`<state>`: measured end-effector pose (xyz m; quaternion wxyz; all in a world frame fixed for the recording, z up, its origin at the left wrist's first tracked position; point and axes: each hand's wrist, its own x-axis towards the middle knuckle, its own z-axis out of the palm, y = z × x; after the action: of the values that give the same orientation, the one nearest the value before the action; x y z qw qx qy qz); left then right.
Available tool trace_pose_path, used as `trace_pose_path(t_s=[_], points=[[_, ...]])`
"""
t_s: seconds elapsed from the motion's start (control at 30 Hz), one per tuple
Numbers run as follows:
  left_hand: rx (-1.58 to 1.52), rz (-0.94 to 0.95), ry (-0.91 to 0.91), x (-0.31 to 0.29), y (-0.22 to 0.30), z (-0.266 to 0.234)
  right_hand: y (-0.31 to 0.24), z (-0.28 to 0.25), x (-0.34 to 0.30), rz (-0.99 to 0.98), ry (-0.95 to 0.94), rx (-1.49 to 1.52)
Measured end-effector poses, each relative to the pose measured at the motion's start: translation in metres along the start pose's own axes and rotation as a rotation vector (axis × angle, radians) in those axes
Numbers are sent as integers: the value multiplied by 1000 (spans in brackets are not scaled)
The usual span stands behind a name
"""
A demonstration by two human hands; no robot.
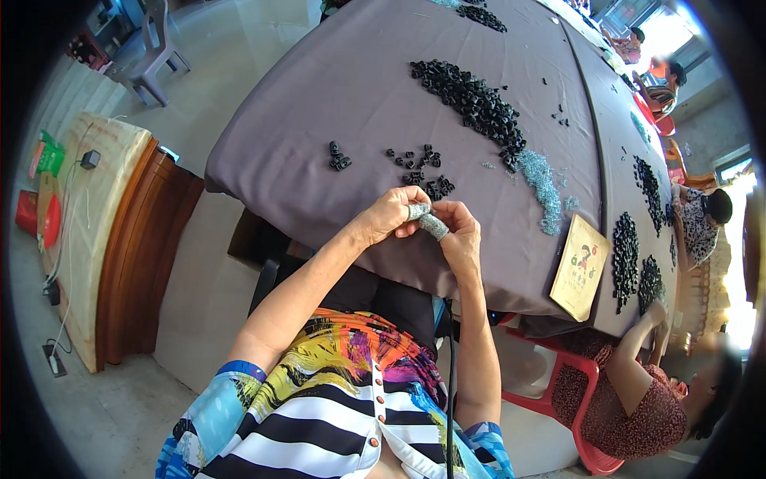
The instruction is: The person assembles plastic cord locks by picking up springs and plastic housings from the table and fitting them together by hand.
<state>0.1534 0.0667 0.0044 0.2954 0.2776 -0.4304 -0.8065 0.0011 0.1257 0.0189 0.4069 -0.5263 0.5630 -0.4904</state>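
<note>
Both hands (427, 219) pinch grey finger sleeves (427, 221) (fingertips touching).

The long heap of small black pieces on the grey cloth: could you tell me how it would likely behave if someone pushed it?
The long heap of black pieces would probably spread rather than slide as one, being loose bits. The pieces look small, so likely light. The grey tablecloth may stop them rolling far; strays already lie scattered nearby.
</note>
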Motion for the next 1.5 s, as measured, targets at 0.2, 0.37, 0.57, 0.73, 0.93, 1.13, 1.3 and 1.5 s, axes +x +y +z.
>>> trace_pose_path(t_s=[0.2,0.37,0.57,0.73,0.93,1.13,1.3,1.5], points=[[-146,69,99,-5,-2,4,6,-1,0,-31,-5,60],[-399,80,134,-10,0,0,-3,-14,12,75,28,26],[-454,99,89,-8,-5,-5,-1,-6,22,-144,76,-438],[-436,118,26,-7,-9,-8,-9,3,29,-102,79,-701],[-421,116,35,-7,-9,-6,7,4,29,-184,132,-820],[-398,111,62,-8,-8,-4,5,-4,18,-163,163,-606],[-272,111,133,-9,-5,3,3,-7,0,141,49,345],[-86,114,189,-6,-6,9,1,-5,-4,193,10,573]])
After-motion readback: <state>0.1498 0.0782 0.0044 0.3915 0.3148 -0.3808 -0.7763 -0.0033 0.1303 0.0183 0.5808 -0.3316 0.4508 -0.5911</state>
